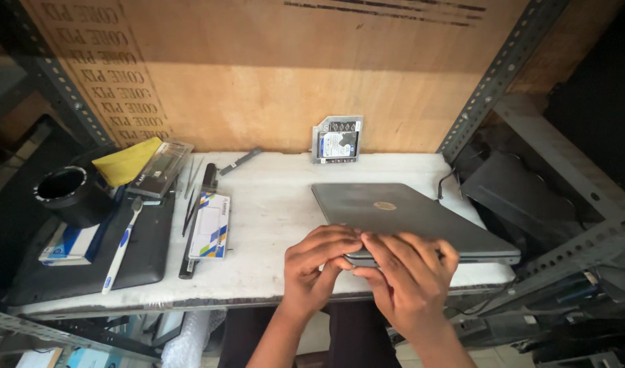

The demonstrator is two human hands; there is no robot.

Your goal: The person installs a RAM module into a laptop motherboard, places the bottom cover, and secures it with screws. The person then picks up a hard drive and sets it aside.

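Grey, closed metal-lidded laptop (411, 217) lies flat on the white worktop (271, 204), right of centre. Left hand (317, 262) and right hand (406, 272) both curl fingertips over its near front edge, pinching the lid seam. Judged rigid, moderately heavy, smooth-skinned; hinge fragile, so the front edge offers best purchase.

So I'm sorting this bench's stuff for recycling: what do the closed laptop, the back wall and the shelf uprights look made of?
Laptop: grey lid with a dull brushed sheen, either metal or metal-look plastic; both hands, left and right, grip its front edge. Back wall: unfinished plywood, with visible grain and stamped lettering. Uprights: grey painted steel angle, by the rows of punched slots.
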